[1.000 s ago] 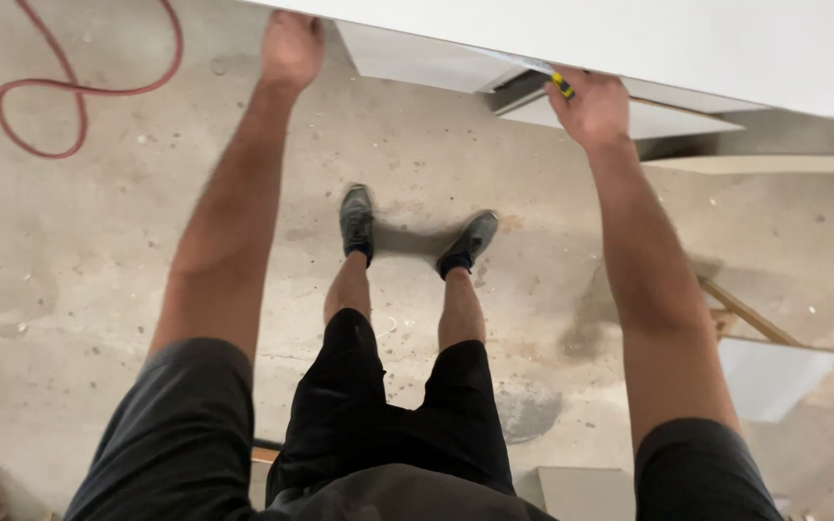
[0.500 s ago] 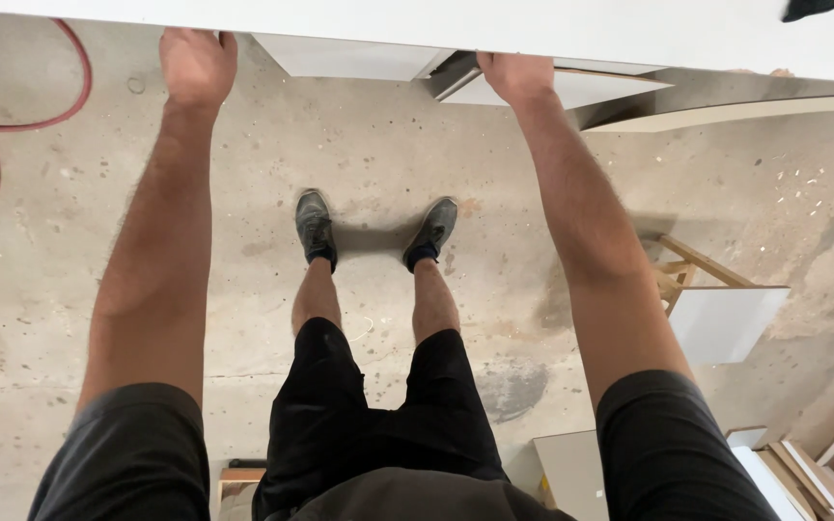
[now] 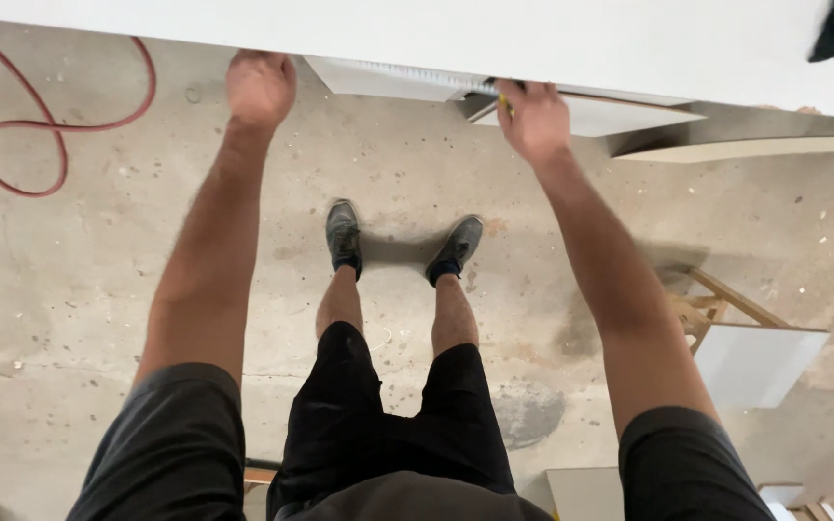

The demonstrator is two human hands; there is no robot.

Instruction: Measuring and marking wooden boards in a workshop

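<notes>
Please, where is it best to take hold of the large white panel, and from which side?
Probably by its long near edge, from below, hands spread wide. The white panel lies flat and broad across the top of the view, so a wide grip should keep it level. The left hand and right hand already meet that edge, well apart.

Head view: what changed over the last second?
Mostly the camera's framing shifted. Both hands stayed on the near edge of the white panel: left hand gripping it, right hand with a small yellow object. Feet stayed planted; red hose unmoved on the floor.
</notes>
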